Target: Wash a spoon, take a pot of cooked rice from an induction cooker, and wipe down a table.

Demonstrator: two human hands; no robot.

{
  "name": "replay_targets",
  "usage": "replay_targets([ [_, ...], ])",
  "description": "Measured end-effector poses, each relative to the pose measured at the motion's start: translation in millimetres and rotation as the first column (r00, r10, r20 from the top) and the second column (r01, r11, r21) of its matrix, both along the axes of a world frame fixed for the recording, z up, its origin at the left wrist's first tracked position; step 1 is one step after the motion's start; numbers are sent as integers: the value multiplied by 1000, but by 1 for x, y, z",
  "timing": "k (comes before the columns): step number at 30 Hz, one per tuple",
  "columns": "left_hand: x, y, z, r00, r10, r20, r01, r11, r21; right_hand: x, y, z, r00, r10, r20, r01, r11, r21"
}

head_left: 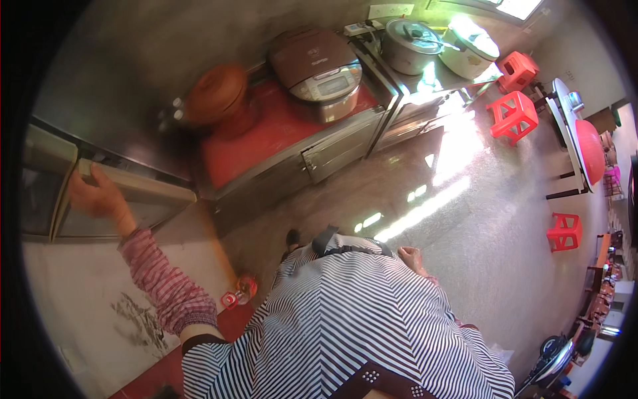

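Note:
At the left, my left hand [97, 192] grips the upper edge of a pale-framed cabinet door [144, 187], which stands partly swung out. Beside it another framed door [42, 194] reaches to the picture's edge. Low at my other side hangs my right hand [411, 258], its fingers curled near my striped clothing; whether it holds anything cannot be seen. Ahead, on a red counter top [249, 149], sit a brown clay pot [215, 95] with its lid on and a brown and silver Supor rice cooker [319, 70], lid down.
Beyond the rice cooker stand a lidded metal pot [411, 47] and a white cooker [468, 50]. Red plastic stools [516, 117] and a table [568, 129] bearing a red basin [589, 152] are at the right. A bottle with a red cap [244, 289] stands low by the left wall.

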State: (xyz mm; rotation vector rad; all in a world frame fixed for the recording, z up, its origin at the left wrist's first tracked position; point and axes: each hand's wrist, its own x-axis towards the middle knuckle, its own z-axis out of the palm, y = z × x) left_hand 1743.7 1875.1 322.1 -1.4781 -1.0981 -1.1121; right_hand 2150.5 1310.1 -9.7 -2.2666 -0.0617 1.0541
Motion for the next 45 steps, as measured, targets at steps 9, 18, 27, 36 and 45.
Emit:
replay_targets([
  [9,-16,-10,-6,1000,2,-14,-4,996,-91,31,12,-53,972,-33,-234,55,995,89],
  [18,12,-22,10,997,-73,20,76,978,-196,50,69,-12,926,326,192,-359,916,176],
  [27,15,-36,13,999,41,12,-36,960,-279,17,-9,-97,879,458,133,-453,889,-65],
  [36,16,-90,-1,977,-204,68,214,954,-210,-15,-54,-26,970,233,-70,-241,957,-160],
  [45,9,-172,-173,965,-167,201,260,692,-674,-38,-94,3,986,-47,-163,30,994,-104],
])
